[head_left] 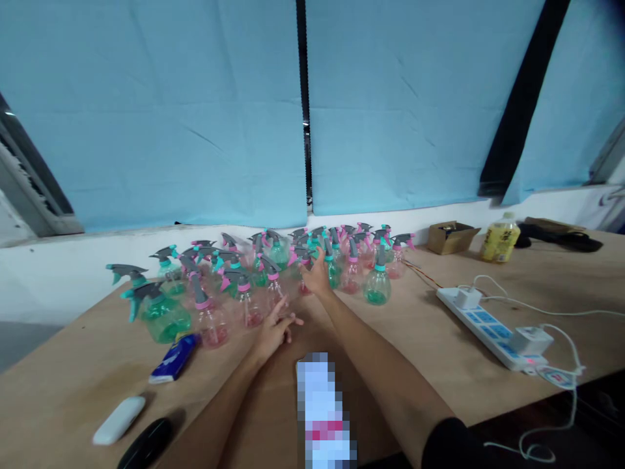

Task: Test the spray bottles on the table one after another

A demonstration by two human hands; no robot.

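Observation:
Many spray bottles stand in a cluster, some pink with grey-and-pink heads, others green with grey-and-teal heads. My right hand (pixel 316 275) reaches among them with fingers apart, beside a pink spray bottle (pixel 305 286) and close to a green one (pixel 333 270). Whether its fingertips touch a bottle head is unclear. My left hand (pixel 276 333) hovers over the table in front of the cluster, its fingers spread and nothing in it. Nearest to it are a clear-pink spray bottle (pixel 250 309) and another with a pink collar (pixel 274 290). A green spray bottle (pixel 377 286) stands at the front right.
On the left of the wooden table (pixel 97 365) lie a blue packet (pixel 174 358), a white case (pixel 118 421) and a black object (pixel 146 444). A blurred-out phone-like item (pixel 322 404) lies between my forearms. Rightward are a power strip (pixel 491 329), cardboard box (pixel 452 238) and yellow drink bottle (pixel 500 241).

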